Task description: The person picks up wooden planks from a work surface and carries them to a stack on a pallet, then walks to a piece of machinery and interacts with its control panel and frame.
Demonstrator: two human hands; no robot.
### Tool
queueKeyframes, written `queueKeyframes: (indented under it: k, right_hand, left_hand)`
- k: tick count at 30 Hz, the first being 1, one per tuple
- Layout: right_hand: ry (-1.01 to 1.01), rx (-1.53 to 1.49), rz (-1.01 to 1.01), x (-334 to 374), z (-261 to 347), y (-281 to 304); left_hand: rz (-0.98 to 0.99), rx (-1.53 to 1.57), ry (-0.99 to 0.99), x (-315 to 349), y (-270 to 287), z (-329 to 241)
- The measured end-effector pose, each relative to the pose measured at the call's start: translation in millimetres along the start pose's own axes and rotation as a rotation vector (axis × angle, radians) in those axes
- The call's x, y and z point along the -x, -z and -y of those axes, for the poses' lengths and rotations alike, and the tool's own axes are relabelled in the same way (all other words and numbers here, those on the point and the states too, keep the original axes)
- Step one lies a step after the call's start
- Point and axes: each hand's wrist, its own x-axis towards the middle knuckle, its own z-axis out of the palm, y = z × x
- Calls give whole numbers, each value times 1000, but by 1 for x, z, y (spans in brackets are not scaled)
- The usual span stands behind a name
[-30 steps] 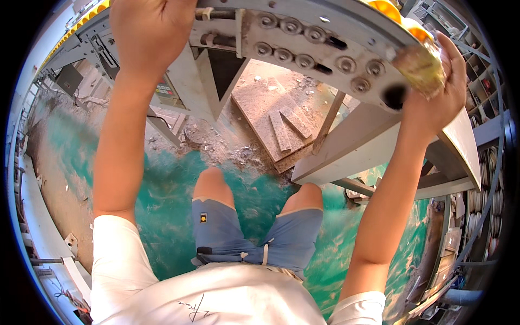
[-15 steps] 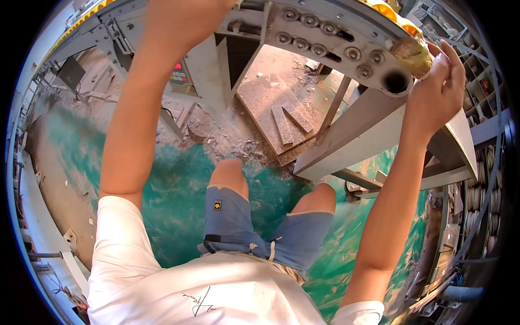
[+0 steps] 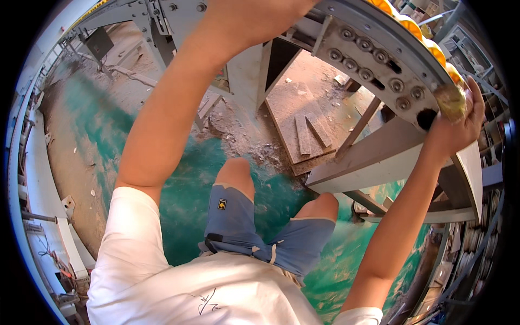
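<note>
My right hand [image 3: 454,127] is at the right end of a grey metal machine frame [image 3: 374,59]. Its fingers curl round a crumpled, shiny yellowish-brown wrapped lump [image 3: 452,102] at that end. Along the frame's upper edge sits a row of yellow rollers [image 3: 410,26]. Bolts and a dark round hole mark the side plate below them. At the top of the picture, my left hand [image 3: 257,16] reaches over the frame. The picture's edge cuts off its fingers, so whatever they touch is hidden.
Under the frame, short strips [image 3: 302,135] lie on a dusty board [image 3: 279,116]. A broad grey leg [image 3: 363,157] slants down beside my right forearm. Shelving with stacked goods [image 3: 476,238] lines the right side. Debris covers parts of the green floor [image 3: 189,179].
The machine frame and both hands appear further right in the picture as the view shifts. My left forearm now covers most of the keypad. The right hand stays at the wrapped lump.
</note>
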Motion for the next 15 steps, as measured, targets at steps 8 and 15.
queueKeyframes:
  k: [8,15]
  right_hand:
    - [232,160,21,-8,-6,8]
    - [-76,22,27,-7,14,10]
  left_hand:
    - [22,27,0,-1,-2,1]
    - [73,86,49,-4,10,-1]
